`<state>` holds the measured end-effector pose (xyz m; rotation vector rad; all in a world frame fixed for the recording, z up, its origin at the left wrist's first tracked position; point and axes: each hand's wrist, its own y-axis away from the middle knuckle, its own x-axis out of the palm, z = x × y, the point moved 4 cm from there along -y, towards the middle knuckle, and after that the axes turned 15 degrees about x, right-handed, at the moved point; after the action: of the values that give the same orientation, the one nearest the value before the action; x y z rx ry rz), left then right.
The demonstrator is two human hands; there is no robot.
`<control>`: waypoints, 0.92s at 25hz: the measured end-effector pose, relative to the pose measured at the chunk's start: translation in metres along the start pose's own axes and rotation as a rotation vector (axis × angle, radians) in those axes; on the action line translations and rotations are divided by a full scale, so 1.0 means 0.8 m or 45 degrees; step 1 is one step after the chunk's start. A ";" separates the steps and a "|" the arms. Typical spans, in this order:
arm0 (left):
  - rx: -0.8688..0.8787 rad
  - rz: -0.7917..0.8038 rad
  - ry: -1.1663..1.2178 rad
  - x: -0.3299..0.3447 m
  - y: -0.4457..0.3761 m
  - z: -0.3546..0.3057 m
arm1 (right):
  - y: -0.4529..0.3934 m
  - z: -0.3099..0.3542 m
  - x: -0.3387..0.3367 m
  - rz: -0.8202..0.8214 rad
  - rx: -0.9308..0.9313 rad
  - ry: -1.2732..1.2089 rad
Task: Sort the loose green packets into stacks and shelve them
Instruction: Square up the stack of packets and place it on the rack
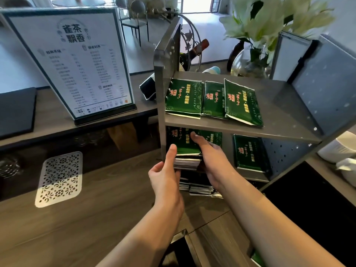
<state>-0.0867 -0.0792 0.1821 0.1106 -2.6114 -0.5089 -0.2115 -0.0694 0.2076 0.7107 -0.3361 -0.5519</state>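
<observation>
Both hands hold one thick stack of green packets (185,149) at the mouth of the lower shelf (256,175) of a small grey metal rack (300,105). The left hand (165,170) grips the stack's near left edge, with the thumb lying on the top packet and the fingers curled under the side. The right hand (210,157) presses against the right side, its thumb on top of the stack; its fingers are hidden behind the stack, so I only suppose they wrap around it.

The stack is half under the upper shelf (240,130), so the step in hand seems to be the shelving of this bundle on the left part of the lower shelf. More packets (198,186) lie below the hands, near the front edge, but it is hard to tell how they are arranged. Another stack (249,153) already stands to the right on the same shelf, and three stacks (212,100) lie side by side on the upper shelf.

The next move calls for pushing the stack further in and keeping it level, so that the slippery packets do not slide apart. Then both hands must let go without pulling the top packet back out.
</observation>
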 end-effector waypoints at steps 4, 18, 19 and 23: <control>-0.005 -0.047 -0.003 0.003 -0.005 0.002 | -0.005 0.002 0.004 -0.028 -0.019 -0.009; -0.063 0.016 -0.044 -0.006 -0.013 0.008 | -0.003 0.009 -0.004 -0.216 -0.131 0.209; -0.045 0.033 -0.080 -0.011 -0.012 0.008 | 0.003 0.008 -0.007 -0.253 -0.165 0.286; 0.031 0.094 -0.212 -0.029 0.000 0.012 | 0.026 -0.001 -0.022 -0.274 -0.388 0.449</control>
<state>-0.0710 -0.0718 0.1641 -0.0215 -2.7727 -0.4795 -0.2184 -0.0459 0.2195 0.5377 0.1542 -0.6517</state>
